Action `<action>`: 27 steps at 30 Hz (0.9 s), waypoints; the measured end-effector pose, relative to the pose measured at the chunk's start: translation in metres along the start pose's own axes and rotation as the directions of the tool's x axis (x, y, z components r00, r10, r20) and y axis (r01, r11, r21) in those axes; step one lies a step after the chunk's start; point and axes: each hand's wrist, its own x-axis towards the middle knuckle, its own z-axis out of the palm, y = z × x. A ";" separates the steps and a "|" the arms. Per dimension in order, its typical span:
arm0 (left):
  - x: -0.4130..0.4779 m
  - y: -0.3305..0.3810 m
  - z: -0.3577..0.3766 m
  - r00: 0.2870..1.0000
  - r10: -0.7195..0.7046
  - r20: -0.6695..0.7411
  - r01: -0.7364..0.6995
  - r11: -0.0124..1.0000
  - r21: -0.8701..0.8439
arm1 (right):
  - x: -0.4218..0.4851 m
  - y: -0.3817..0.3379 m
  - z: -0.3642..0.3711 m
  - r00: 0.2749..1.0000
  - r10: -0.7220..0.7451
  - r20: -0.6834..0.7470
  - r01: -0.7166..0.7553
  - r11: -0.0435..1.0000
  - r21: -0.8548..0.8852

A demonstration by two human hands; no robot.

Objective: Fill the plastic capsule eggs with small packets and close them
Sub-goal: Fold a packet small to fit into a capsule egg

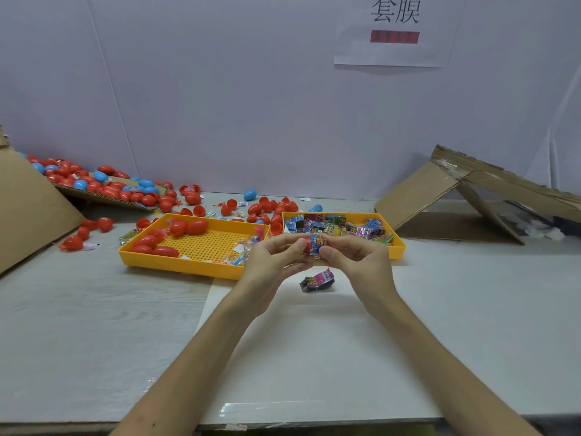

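Two hands meet above the tabletop's middle: my left hand pinches the red capsule egg steady, so my right hand, pinching the blue packet, can stuff it inside.

Red and blue eggs; yellow trays; multicolour printed packets; pink-black packet.
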 end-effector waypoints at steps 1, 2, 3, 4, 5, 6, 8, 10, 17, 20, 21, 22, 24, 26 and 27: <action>0.000 0.000 0.000 1.000 -0.003 -0.008 0.003 1.000 0.010 | 0.000 0.000 0.000 1.000 0.013 0.003 -0.013 1.000 0.004; 0.000 -0.001 0.000 1.000 -0.006 -0.014 0.006 1.000 0.020 | 0.000 -0.001 -0.001 1.000 0.023 0.002 -0.023 1.000 0.005; 0.001 -0.001 0.000 1.000 -0.008 -0.019 0.008 0.999 0.032 | 0.000 -0.001 -0.001 1.000 0.031 0.002 -0.031 0.999 0.006; 0.001 -0.001 0.001 1.000 -0.007 -0.023 0.008 0.999 0.044 | 0.000 -0.001 -0.001 0.999 0.036 0.005 -0.037 0.999 0.010; 0.001 -0.001 0.001 1.000 -0.002 -0.024 0.004 0.999 0.054 | 0.000 -0.002 -0.001 0.999 0.040 0.010 -0.040 0.999 0.016; 0.001 -0.001 0.001 1.000 0.006 -0.023 -0.005 0.998 0.057 | 0.000 -0.002 0.000 0.999 0.045 0.017 -0.045 0.999 0.024; 0.000 0.000 0.000 0.999 0.033 -0.019 -0.032 0.998 0.050 | 0.000 -0.003 0.001 0.998 0.064 0.026 -0.065 0.997 0.034; 0.000 0.001 -0.001 0.998 0.059 -0.016 -0.058 0.997 0.044 | 0.000 -0.002 0.002 0.996 0.083 0.029 -0.084 0.996 0.035; 0.000 0.000 0.001 0.994 0.094 -0.051 -0.091 0.995 0.046 | 0.001 -0.002 0.000 0.996 0.089 -0.003 -0.088 0.995 0.036; 0.000 -0.001 0.001 0.995 0.088 -0.053 -0.085 0.995 0.046 | 0.001 -0.002 0.000 0.996 0.085 -0.008 -0.085 0.996 0.028; 0.000 -0.001 0.001 0.995 0.086 -0.051 -0.084 0.996 0.041 | 0.001 -0.002 0.000 0.996 0.084 -0.007 -0.083 0.996 0.026; 0.000 -0.001 0.000 0.995 0.085 -0.050 -0.083 0.996 0.036 | 0.000 -0.002 0.000 0.997 0.081 -0.005 -0.081 0.996 0.027; 0.000 -0.001 0.000 0.995 0.082 -0.050 -0.080 0.996 0.033 | 0.000 -0.003 0.000 0.996 0.084 -0.006 -0.084 0.996 0.024; 0.000 -0.001 0.001 0.995 0.082 -0.050 -0.081 0.996 0.029 | 0.000 -0.004 0.001 0.996 0.089 -0.014 -0.089 0.996 0.018; 0.000 -0.001 0.001 0.995 0.081 -0.054 -0.079 0.996 0.028 | 0.000 -0.005 0.001 0.995 0.093 -0.017 -0.093 0.996 0.016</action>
